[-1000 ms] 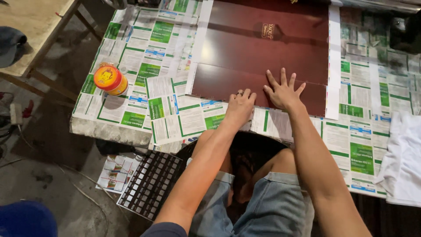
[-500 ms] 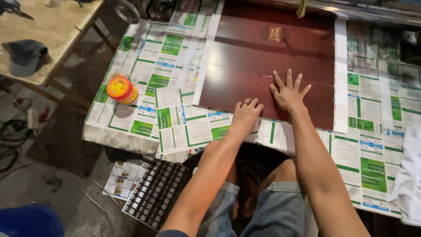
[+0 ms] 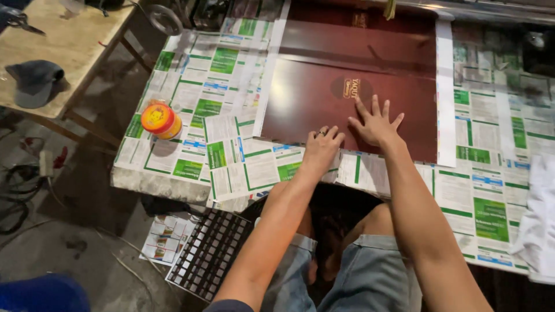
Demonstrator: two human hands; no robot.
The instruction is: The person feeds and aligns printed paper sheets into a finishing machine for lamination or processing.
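A glossy dark red-brown board (image 3: 324, 86) with a small gold mark lies flat on a table covered in green-and-white printed sheets (image 3: 219, 86). My right hand (image 3: 376, 122) rests flat on the board near its front edge, fingers spread. My left hand (image 3: 322, 145) sits at the board's front edge on the paper, fingers curled down, a ring on one finger. Neither hand holds anything. A strip of white paper (image 3: 445, 92) runs along the board's right side.
A round orange and yellow tin (image 3: 161, 120) stands on the table's left part. A wooden bench with a grey cap (image 3: 33, 81) is at far left. White cloth (image 3: 540, 231) lies at the right edge. A black grid panel (image 3: 211, 254) and cables lie on the floor.
The view has shifted, so the table and board sit lower and more to the right. Both hands stay at the board's front edge, the right one a little further onto it.
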